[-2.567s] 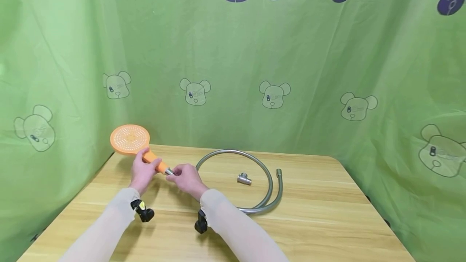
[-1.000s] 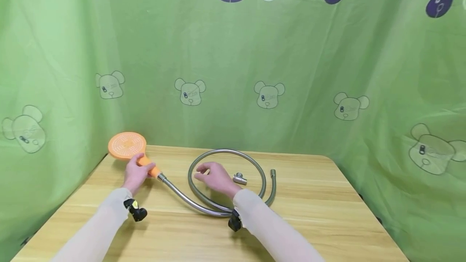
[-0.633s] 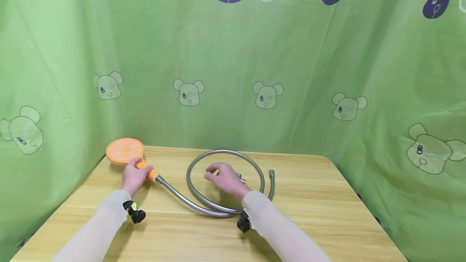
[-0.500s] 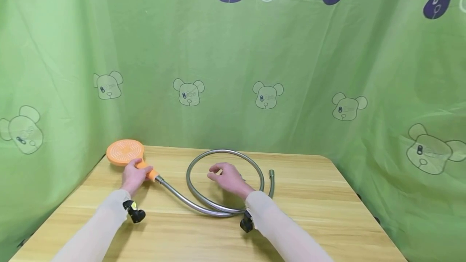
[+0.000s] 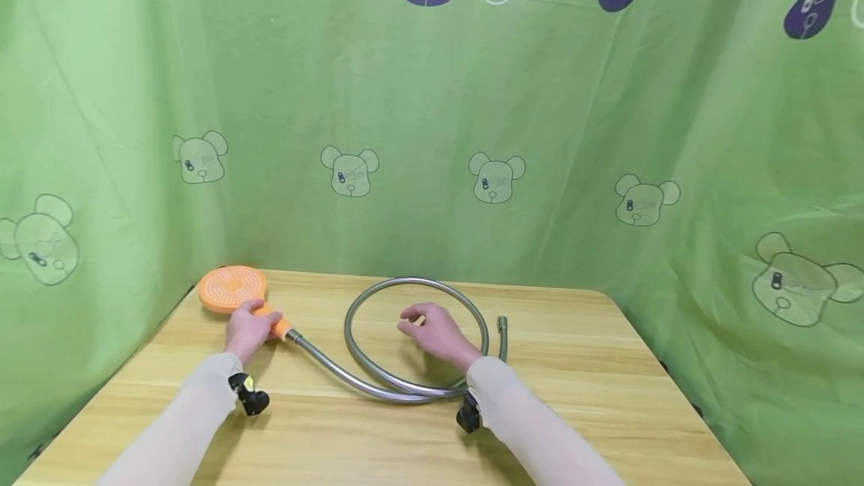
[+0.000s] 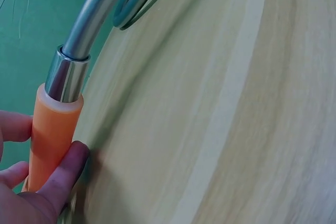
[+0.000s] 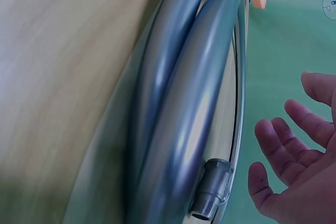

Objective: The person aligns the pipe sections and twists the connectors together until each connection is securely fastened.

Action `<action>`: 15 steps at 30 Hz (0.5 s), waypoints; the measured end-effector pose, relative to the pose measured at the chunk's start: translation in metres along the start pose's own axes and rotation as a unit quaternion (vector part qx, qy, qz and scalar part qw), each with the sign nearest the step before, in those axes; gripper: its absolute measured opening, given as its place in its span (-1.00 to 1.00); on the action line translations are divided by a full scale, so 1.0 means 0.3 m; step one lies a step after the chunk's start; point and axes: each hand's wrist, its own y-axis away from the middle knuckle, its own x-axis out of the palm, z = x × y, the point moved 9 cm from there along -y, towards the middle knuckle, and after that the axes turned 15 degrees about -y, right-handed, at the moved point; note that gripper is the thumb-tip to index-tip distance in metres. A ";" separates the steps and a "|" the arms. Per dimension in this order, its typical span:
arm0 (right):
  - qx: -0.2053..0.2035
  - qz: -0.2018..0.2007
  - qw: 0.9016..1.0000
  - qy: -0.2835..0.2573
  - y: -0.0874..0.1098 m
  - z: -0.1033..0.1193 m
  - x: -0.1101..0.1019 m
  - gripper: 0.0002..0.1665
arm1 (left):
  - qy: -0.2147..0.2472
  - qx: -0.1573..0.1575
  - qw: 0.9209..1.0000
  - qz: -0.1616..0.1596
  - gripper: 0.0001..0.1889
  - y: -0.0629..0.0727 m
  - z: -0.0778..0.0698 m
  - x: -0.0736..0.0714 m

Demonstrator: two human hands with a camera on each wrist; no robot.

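The right hand [image 5: 439, 334] has shifted rightward to mid-frame, fingers apart and empty, while the left hand [image 5: 247, 330] clamps its fingers on the lowered shower head [image 5: 232, 289] at left, hose [image 5: 398, 397] joined, far end [image 5: 502, 325] and fitting [image 7: 211, 189] seemingly left to connect.

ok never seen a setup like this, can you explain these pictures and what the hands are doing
No machine here, just a person working barehanded. The wide picture comes from a camera worn on the head. The close-ups come from small black cameras on the wrists.

The left hand grips an orange shower head by its handle; at the handle's end sits the metal collar of a hose. The hose lies looped on a wooden table. The right hand is over the loop, fingers loosely curled, holding nothing. A small metal fitting, hidden in the wide picture, shows in the right wrist view.
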 end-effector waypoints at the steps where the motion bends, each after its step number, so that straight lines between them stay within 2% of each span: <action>1: 0.001 -0.001 1.000 0.001 0.001 -0.002 -0.003 -0.59 | -0.003 -0.003 1.000 0.000 -0.30 0.002 0.002 0.002; 8: 0.008 -0.003 1.000 0.000 0.009 -0.015 -0.019 -0.62 | -0.020 -0.004 1.000 -0.004 -0.30 0.011 -0.001 0.001; 15: 0.018 -0.009 1.000 0.010 0.015 -0.036 -0.038 -0.68 | -0.039 -0.018 0.999 0.000 -0.30 0.020 -0.001 -0.003</action>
